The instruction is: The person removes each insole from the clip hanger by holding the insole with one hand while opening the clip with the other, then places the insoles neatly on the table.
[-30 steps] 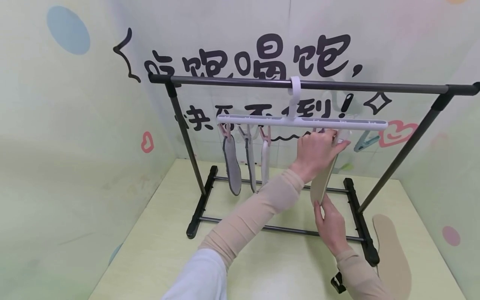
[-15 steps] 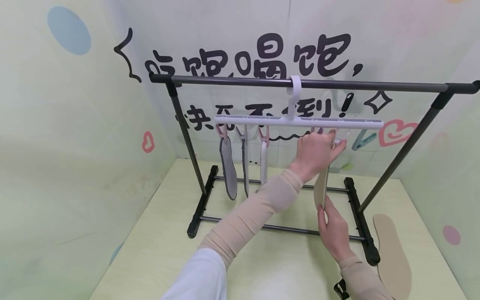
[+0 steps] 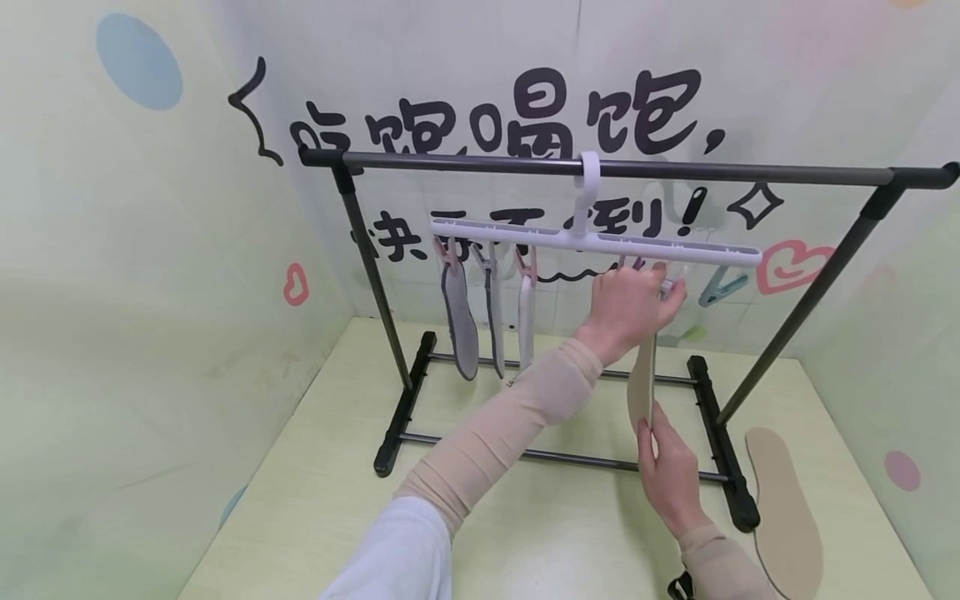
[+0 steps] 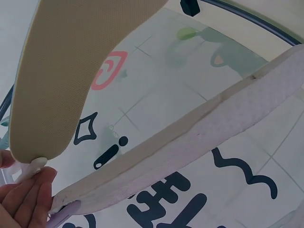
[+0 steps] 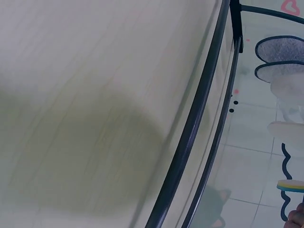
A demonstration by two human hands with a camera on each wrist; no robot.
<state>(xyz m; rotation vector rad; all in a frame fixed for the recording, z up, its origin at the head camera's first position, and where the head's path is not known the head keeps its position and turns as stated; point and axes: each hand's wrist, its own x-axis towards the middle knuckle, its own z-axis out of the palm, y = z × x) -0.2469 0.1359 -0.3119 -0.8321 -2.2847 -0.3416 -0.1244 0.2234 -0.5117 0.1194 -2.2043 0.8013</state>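
In the head view a beige insole [image 3: 642, 385] hangs upright, nearly edge-on, below the lilac clip hanger [image 3: 600, 243]. My left hand [image 3: 628, 302] is at its top end. There, in the left wrist view, my fingers pinch a white clip [image 4: 34, 168] that sits on the insole's end. My right hand [image 3: 671, 471] holds the lower end between thumb and fingers. Beside it in the left wrist view, a pale insole [image 4: 190, 137] hangs from a purple clip [image 4: 64, 214]. A teal clip [image 3: 722, 287] hangs unused at the hanger's right.
The hanger hooks over a black rack's top bar [image 3: 465, 162]. On its left side hang a grey insole [image 3: 461, 321], another grey-edged insole [image 3: 495, 321] and a white insole [image 3: 527, 317], each from a clip. One more beige insole [image 3: 787, 517] lies on the table at right.
The hanger has tilted, its right end lower and its left end higher. The beige insole has turned more edge-on, and my right hand has moved slightly right and down with its lower end.
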